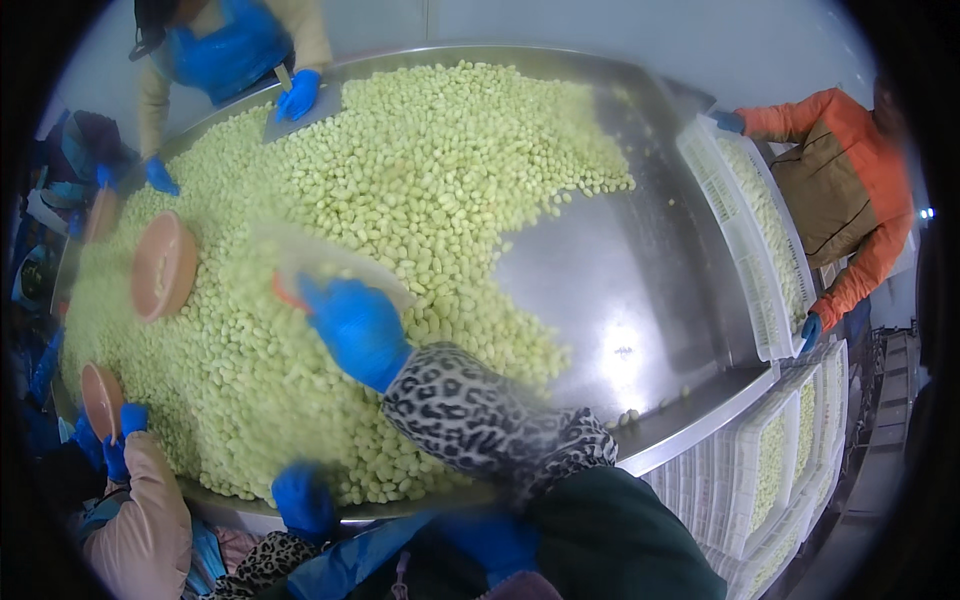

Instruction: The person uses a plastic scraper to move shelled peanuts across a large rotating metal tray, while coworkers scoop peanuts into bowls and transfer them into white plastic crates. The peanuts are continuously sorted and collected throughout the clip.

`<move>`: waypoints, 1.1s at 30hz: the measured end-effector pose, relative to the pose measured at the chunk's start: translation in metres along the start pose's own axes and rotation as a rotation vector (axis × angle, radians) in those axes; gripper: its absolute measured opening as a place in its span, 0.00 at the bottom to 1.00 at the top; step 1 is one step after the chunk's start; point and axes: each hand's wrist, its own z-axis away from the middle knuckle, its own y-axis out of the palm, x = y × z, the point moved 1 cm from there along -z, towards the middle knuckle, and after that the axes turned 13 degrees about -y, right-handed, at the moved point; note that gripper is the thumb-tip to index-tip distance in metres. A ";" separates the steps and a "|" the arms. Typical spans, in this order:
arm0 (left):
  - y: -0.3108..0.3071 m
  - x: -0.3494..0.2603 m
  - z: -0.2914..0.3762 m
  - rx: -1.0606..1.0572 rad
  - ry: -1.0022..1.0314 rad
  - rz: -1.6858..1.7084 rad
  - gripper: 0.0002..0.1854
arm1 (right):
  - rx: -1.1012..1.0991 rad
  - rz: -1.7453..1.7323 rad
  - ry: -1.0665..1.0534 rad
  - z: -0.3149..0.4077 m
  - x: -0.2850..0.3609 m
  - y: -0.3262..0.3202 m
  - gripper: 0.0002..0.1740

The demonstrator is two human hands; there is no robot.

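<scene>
A large metal table (615, 262) bears a wide spread of pale green, oval pieces (420, 172), perhaps shelled beans or fruit. My right hand (356, 326), blue-gloved, with a leopard-print sleeve, reaches over them. It is closed on the red handle of a scraper (341, 259) whose pale, blurred blade lies over the pieces. My left hand (304, 495), also blue-gloved, is at the near edge of the table beside the pieces. Blur hides its fingers, and whether it holds anything cannot be told.
Across the table, a co-worker's gloved hand (300, 94) grips a flat scraper (307, 116). Pink bowls (166, 266) sit left; a co-worker holds another bowl (103, 397). At the right, a person in orange holds a filled white crate (739, 240). Filled crates (750, 465) are stacked near right.
</scene>
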 end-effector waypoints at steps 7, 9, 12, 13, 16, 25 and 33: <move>0.003 0.008 0.014 0.037 -0.101 -0.082 0.18 | 0.122 -0.153 0.069 -0.002 -0.015 -0.086 0.27; 0.006 0.015 0.016 0.075 -0.098 -0.047 0.19 | -0.215 -0.273 0.089 0.027 -0.076 -0.074 0.28; 0.011 0.020 0.021 0.088 -0.136 -0.043 0.19 | -0.243 -0.290 0.520 0.054 -0.161 -0.101 0.25; 0.011 0.019 0.020 0.094 -0.151 -0.048 0.19 | -0.407 -0.311 0.590 0.074 -0.209 -0.100 0.22; 0.008 0.010 0.010 0.040 -0.093 -0.082 0.17 | -0.456 0.292 0.683 0.128 -0.324 -0.130 0.19; 0.016 0.015 0.010 0.038 -0.032 -0.197 0.15 | -0.589 0.774 0.804 0.184 -0.492 -0.110 0.16; 0.007 0.005 0.009 0.065 -0.113 -0.086 0.18 | -0.458 0.093 0.688 0.076 -0.361 -0.005 0.23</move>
